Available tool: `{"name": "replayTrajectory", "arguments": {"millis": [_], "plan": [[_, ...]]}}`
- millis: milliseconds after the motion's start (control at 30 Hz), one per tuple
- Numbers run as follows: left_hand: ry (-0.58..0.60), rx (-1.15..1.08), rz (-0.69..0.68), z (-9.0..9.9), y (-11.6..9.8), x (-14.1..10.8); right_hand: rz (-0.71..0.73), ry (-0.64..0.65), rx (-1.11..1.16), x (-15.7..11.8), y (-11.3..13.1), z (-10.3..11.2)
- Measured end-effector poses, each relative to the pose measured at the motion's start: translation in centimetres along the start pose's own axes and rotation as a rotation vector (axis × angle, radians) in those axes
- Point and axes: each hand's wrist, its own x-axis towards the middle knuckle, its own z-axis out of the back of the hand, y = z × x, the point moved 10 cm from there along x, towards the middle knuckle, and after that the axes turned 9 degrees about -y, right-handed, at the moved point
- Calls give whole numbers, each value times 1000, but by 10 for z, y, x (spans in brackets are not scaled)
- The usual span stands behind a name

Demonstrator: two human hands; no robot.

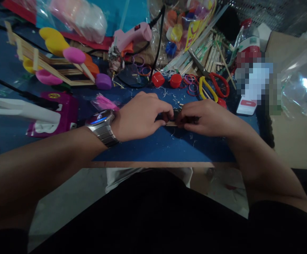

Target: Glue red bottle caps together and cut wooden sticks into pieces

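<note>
Low over the blue table, my left hand (141, 116) and my right hand (209, 118) face each other with a small gap between them. A short wooden stick (171, 124) spans that gap, its ends partly covered by my fingers. My left thumb and index finger close on the stick's left end. Curled fingers of my right hand grip its other end. Small dark and pale bits beside my right fingertips are too shaded to name. Just beyond my hands lie two red bottle caps (175, 80) and several rubber bands (191, 84).
A pink hot glue gun (132, 37) stands at the back with its black cord. Scissors (209, 79), a phone (248, 102) and loose wooden sticks (214, 58) lie right. On the left are a stick-and-cap model (63, 67) and a purple device (68, 109) holding a white plug.
</note>
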Motion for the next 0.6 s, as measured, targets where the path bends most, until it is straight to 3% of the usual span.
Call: {"name": "replayTrajectory", "arguments": {"millis": [300,600], "plan": [[2,6,14,1,2,1,-15,-2,1,0,-2,0],[-70,45,-58,6,-10,-2,-11,-12,-11,0,-3,0]]}}
